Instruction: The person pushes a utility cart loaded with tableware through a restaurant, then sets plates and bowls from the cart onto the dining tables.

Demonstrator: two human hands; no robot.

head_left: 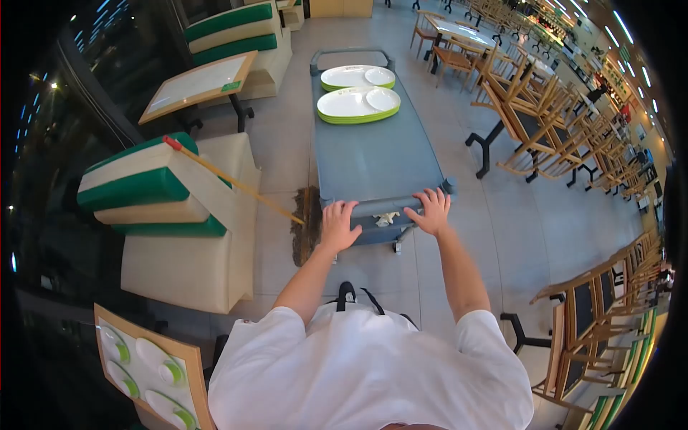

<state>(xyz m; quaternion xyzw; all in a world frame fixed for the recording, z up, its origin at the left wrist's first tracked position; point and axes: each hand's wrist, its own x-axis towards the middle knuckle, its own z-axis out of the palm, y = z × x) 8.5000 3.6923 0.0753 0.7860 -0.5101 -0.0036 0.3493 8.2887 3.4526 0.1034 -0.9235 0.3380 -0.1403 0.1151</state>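
Observation:
A grey cart (376, 161) stands in front of me, its near edge within reach. My left hand (339, 226) rests on the left of that edge, fingers curled over the rim. On the right part of the same edge lies my right hand (431, 211), its fingers bent over the bar. Two stacks of oval white and green plates sit at the cart's far end, the nearer stack (358, 105) just in front of the farther one (357, 77). A crumpled whitish item (385, 219) shows below the edge, between my hands.
A mop (306, 226) lies left of the cart, its yellow handle leaning on a booth seat (179, 251). A table (195, 358) with several plates is at lower left, another table (197, 84) at upper left. Chairs upturned on tables (530, 115) line the right.

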